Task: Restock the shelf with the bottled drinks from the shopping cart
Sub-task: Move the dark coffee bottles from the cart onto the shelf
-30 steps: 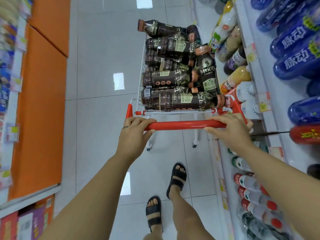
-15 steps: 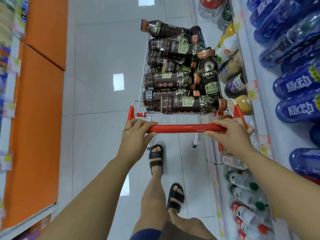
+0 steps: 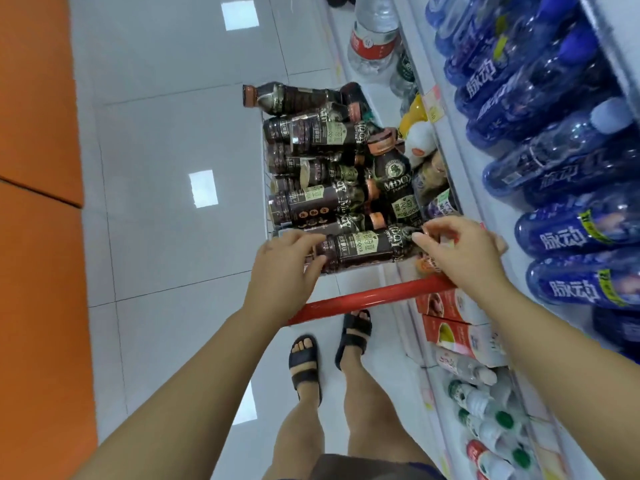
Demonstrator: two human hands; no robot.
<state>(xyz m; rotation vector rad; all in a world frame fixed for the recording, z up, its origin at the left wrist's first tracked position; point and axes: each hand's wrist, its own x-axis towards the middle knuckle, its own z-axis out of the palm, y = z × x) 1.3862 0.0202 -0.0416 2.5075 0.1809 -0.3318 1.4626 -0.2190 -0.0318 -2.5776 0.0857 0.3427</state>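
A red-handled shopping cart (image 3: 363,299) stands right in front of me, its wire basket (image 3: 266,202) piled with several dark coffee bottles with orange caps, most lying on their sides. My left hand (image 3: 284,265) grips the base of the nearest coffee bottle (image 3: 367,249), thumb below and fingers on top. My right hand (image 3: 460,251) curls its fingertips round that bottle's neck and cap end. Both hands are off the handle. The white shelf (image 3: 485,209) runs along the right, close beside the cart.
Blue drink bottles (image 3: 561,237) fill the upper shelf on the right. Lower tiers hold red cartons (image 3: 450,334), green-capped water bottles (image 3: 485,420) and a large water bottle (image 3: 374,32). Orange panels (image 3: 34,237) line the left. My sandalled feet (image 3: 304,362) stand behind the cart on white tiles.
Both hands have let go of the red handle and moved forward onto the nearest coffee bottle in the basket. The cart has rolled further along the shelf and I have stepped up behind it.
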